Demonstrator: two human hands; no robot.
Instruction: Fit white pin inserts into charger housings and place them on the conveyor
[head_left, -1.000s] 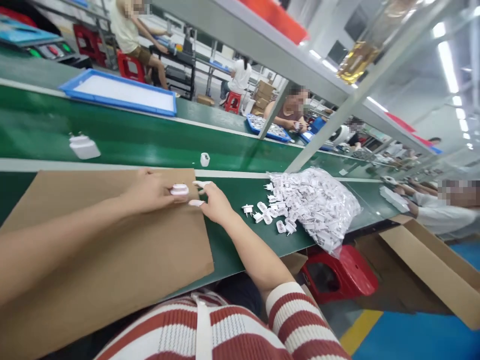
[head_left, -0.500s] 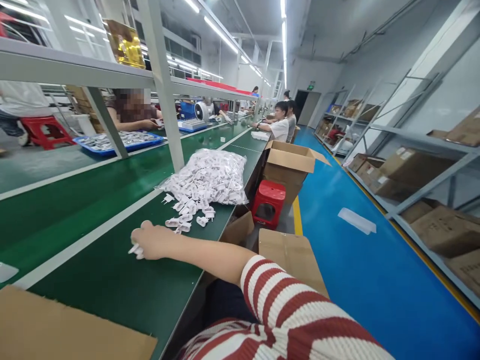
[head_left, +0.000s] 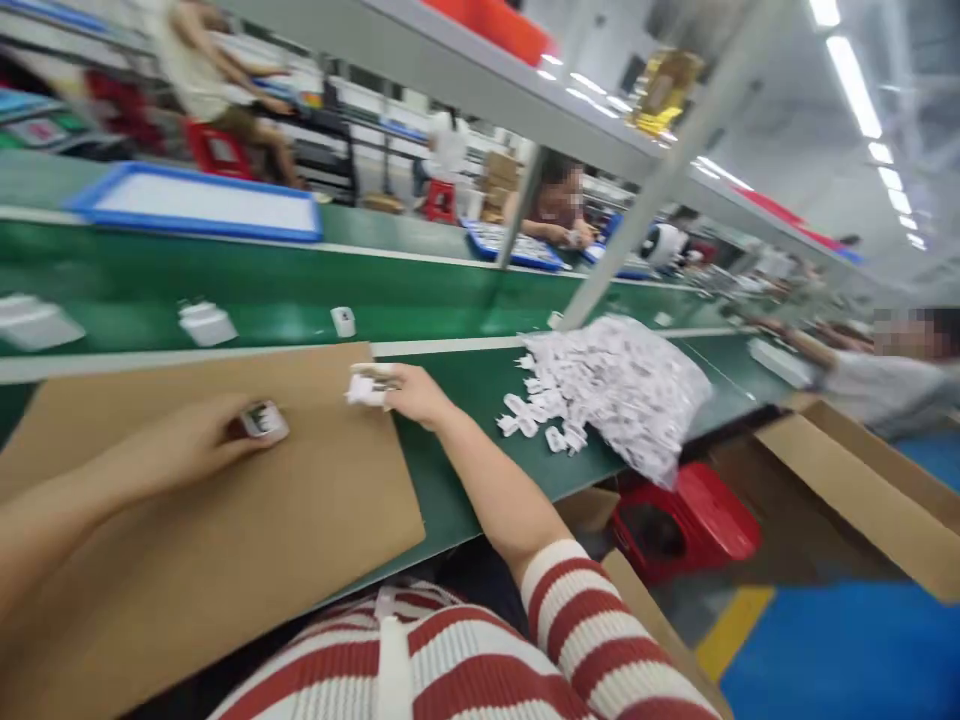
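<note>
Left of centre, the left hand (head_left: 196, 432) holds a small white plastic housing (head_left: 270, 424) over flat brown cardboard (head_left: 315, 510); near centre, the right hand (head_left: 417, 394) pinches white plastic pieces (head_left: 364, 388).

green bench (head_left: 442, 490): cardboard sheet (head_left: 300, 500), bag of plugs (head_left: 626, 390), loose white plugs (head_left: 556, 438).

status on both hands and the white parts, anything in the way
Left hand gripping white casing. Right hand pinching white piece. Cardboard beneath left hand. No obstruction seen between them.

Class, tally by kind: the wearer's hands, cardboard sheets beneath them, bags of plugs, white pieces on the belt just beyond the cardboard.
Left hand, right hand: 2
Cardboard sheet: 1
Bag of plugs: 1
White pieces on belt: 3
Total: 7
</note>
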